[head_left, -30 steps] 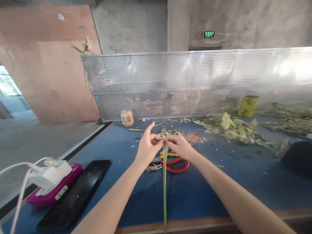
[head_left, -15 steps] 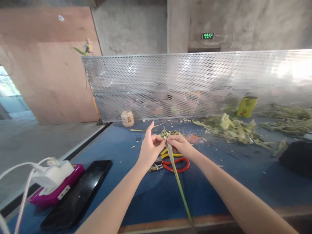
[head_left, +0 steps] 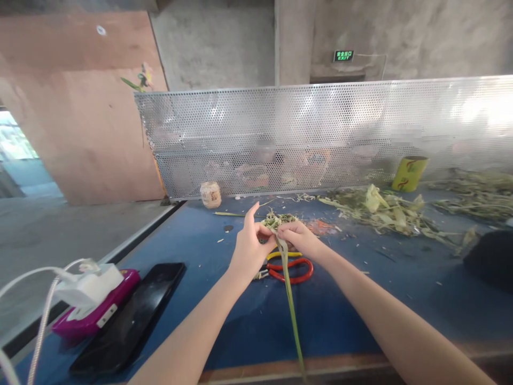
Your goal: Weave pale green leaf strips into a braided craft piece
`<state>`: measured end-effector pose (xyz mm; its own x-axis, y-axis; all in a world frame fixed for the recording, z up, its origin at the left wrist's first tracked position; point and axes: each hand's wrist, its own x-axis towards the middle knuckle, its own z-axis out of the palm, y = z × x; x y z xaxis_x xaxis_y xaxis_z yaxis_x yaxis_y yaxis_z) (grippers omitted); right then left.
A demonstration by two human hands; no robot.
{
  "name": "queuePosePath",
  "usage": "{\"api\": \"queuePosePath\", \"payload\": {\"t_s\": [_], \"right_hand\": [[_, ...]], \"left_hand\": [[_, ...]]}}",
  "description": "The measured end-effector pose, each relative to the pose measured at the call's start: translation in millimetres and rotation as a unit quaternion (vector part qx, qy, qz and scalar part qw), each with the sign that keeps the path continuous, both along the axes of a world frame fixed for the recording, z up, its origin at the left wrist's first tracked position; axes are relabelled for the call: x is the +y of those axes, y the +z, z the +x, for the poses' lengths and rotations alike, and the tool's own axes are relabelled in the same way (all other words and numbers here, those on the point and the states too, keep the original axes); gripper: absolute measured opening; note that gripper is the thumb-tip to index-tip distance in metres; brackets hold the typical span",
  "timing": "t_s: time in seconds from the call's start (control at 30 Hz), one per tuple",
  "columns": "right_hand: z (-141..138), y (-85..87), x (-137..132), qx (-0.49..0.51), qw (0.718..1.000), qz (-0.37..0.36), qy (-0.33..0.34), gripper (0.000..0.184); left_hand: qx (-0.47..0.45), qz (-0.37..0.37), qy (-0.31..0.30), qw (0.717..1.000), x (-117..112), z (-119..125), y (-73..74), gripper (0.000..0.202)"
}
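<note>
A long pale-green strip of dried leaf (head_left: 289,293) hangs from my fingertips down past the table's front edge. My left hand (head_left: 251,243) pinches its upper end between thumb and forefinger, with another finger raised. Close beside it, my right hand (head_left: 301,239) grips the same end, its fingers curled together. Just below the hands lie red-handled scissors (head_left: 294,271) and a yellow-handled tool (head_left: 286,255), both partly covered by the strip and the hands. Behind my fingertips sits a small heap of plant scraps (head_left: 276,218).
A black phone (head_left: 132,315) and a magenta power strip (head_left: 96,318) with a white charger lie at left. A twine spool (head_left: 210,194) stands at the back. Dried leaves (head_left: 380,211), a yellow roll (head_left: 409,174) and a dark object (head_left: 489,262) are at right. A perforated metal screen (head_left: 280,139) borders the table.
Both hands have shifted slightly right and stay together on the strip. The strip's lower end has swung left and hangs more upright.
</note>
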<state>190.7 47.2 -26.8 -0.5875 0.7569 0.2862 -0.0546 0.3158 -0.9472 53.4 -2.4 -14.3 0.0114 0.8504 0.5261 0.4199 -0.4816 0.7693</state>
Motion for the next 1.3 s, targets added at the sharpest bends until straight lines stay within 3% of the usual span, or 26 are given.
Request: {"api": "queuePosePath", "payload": {"t_s": [0.13,0.27,0.47,0.57,0.67,0.87,0.97,1.13,1.3], "right_hand": [[0,2.6,-2,0.011,1.0,-0.008,0.009,0.022],[3,7.5,-1,0.039,0.999,-0.016,-0.026,0.023],[6,9.5,-1,0.057,0.994,0.027,-0.086,0.026],[6,7.3,1,0.074,0.991,0.033,-0.107,0.021],[6,5.7,5,0.091,0.986,0.041,-0.134,0.016],[5,5.7,7,0.044,0.975,0.099,-0.196,0.025],[5,5.2,6,0.028,0.979,0.086,-0.18,0.03],[3,3.3,4,-0.091,0.98,0.13,-0.12,0.033],[2,4.3,2,-0.094,0.989,0.095,-0.061,0.028]], "left_hand": [[-0.009,-0.022,0.004,1.0,2,-1,-2.1,0.075],[-0.097,-0.058,-0.011,0.994,9,-3,-3.6,0.069],[-0.294,-0.134,-0.062,0.944,11,3,1.0,0.071],[-0.281,-0.197,-0.121,0.931,6,4,3.8,0.071],[-0.275,-0.212,-0.155,0.925,3,4,4.8,0.066],[-0.214,-0.171,-0.14,0.952,5,0,3.8,0.068],[-0.2,-0.143,-0.109,0.963,7,-1,4.0,0.062],[-0.222,-0.124,-0.044,0.966,10,-2,5.7,0.061],[-0.222,-0.11,-0.042,0.968,13,-4,2.7,0.063]]}}
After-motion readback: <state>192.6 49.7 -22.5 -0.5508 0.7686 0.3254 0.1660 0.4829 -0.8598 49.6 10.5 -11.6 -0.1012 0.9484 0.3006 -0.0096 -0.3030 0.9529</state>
